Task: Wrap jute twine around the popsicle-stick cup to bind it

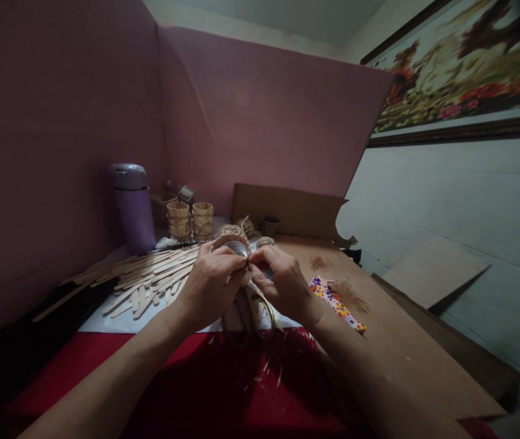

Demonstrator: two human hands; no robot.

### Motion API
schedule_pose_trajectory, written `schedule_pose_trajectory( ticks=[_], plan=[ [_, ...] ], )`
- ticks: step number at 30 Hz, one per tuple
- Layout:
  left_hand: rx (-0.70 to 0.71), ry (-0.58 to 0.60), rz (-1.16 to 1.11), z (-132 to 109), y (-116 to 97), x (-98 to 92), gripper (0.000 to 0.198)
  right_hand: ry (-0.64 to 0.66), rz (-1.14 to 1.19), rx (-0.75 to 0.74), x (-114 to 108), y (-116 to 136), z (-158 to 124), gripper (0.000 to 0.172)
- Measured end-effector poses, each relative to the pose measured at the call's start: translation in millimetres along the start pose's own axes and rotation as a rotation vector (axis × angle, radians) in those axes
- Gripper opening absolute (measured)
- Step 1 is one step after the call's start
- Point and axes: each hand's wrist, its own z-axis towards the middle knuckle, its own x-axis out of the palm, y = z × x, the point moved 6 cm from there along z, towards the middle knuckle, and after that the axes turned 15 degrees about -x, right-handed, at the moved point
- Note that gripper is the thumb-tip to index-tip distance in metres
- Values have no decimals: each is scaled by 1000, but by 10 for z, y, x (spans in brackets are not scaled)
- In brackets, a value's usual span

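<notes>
A ribbed metal can (238,247) with a wooden rim is between my two hands. My left hand (211,280) is closed at the can's near left side, its thumb and forefinger pinched at the front. Against it, my right hand (282,277) pinches too, the fingertips of both almost touching; what lies between them is too small to make out. Gold-handled scissors (266,320) lie just below the hands. Behind the can sits a ball of twine (231,230). Many flat wooden sticks (163,268) fan out on the left.
Two stick-covered cups (179,221) and a purple bottle (135,213) stand at the back left. A flowered strip-like object (337,305) lies on the brown board (397,341) to the right. Wood splinters are scattered over the red cloth (250,390).
</notes>
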Motion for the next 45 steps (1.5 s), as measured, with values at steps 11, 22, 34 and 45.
schedule_pose_trajectory(
  ticks=[11, 22, 34, 45],
  plan=[
    [-15, -4, 24, 25, 64, 4, 18, 50, 138, 141, 73, -128, -47, 4],
    [-37, 19, 56, 46, 66, -4, 19, 30, 296, 302, 72, -187, -39, 9],
    [-55, 10, 15, 69, 107, -25, 19, -62, 147, 301, 13, -312, -70, 11],
    [-439, 117, -649, 84, 283, -84, 12, -629, 280, 536, -428, -781, -218, 12]
  ],
)
